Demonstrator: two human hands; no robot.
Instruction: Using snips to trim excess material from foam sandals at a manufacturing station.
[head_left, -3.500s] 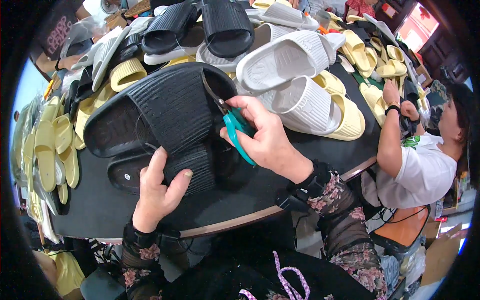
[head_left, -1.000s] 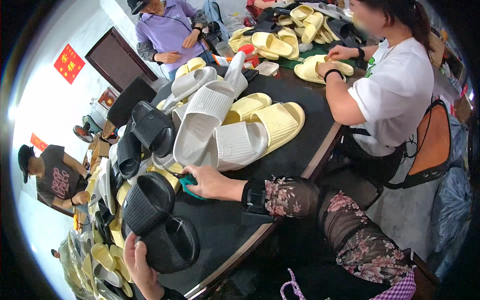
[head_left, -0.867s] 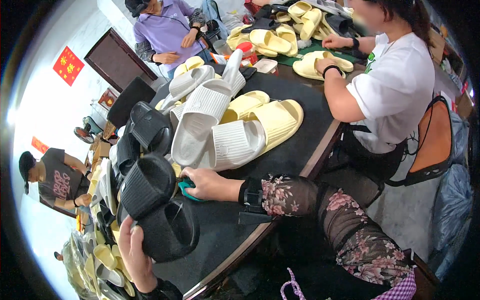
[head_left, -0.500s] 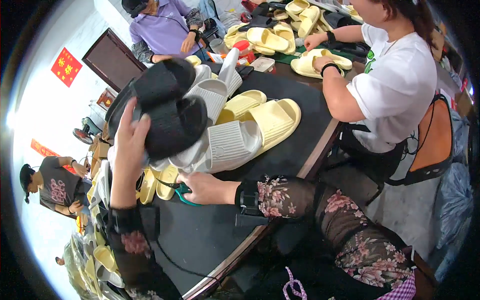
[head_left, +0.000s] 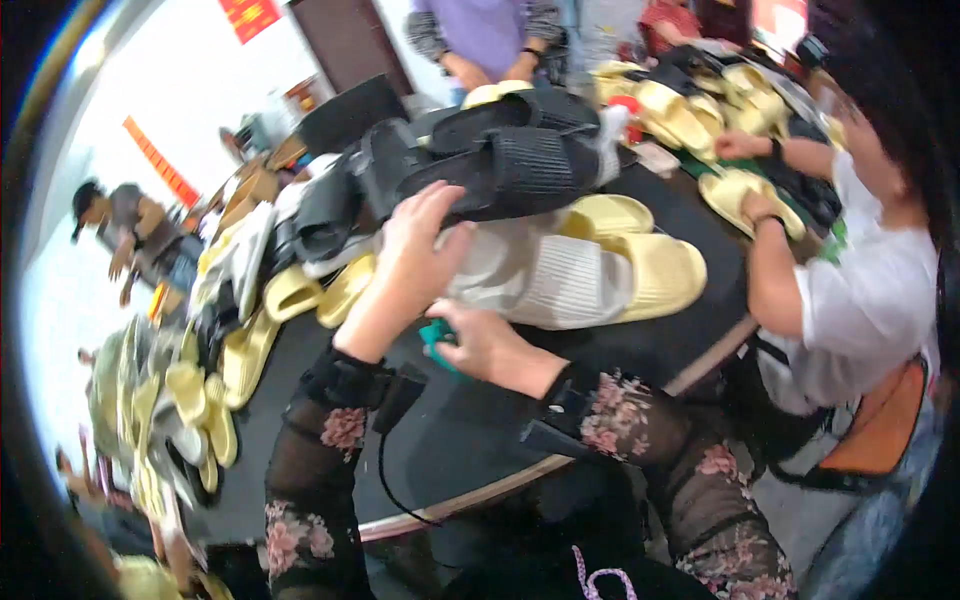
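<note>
A pair of black ribbed slide slippers [head_left: 533, 168] lies on top of a pile. Against the near edge of these slippers is my left hand [head_left: 418, 245], fingers stretched out and thumb apart. Lower down, my right hand [head_left: 495, 348] is closed around the teal handles of scissors [head_left: 437, 345]; the blades cannot be made out now. Beneath the black pair sit light grey ribbed slippers [head_left: 565, 280], with a yellow slipper [head_left: 670, 278] at their right.
More yellow slippers [head_left: 245, 355] and dark ones run along the left of the black table [head_left: 470, 430]. At right a person in a white shirt [head_left: 865, 300] handles a yellow slipper [head_left: 735, 198]. Someone in purple [head_left: 480, 40] stands across the table.
The black slippers, held up in my left hand before, now rest on the pile. My left hand has opened beside them. The view has swung left, so things appear farther right.
</note>
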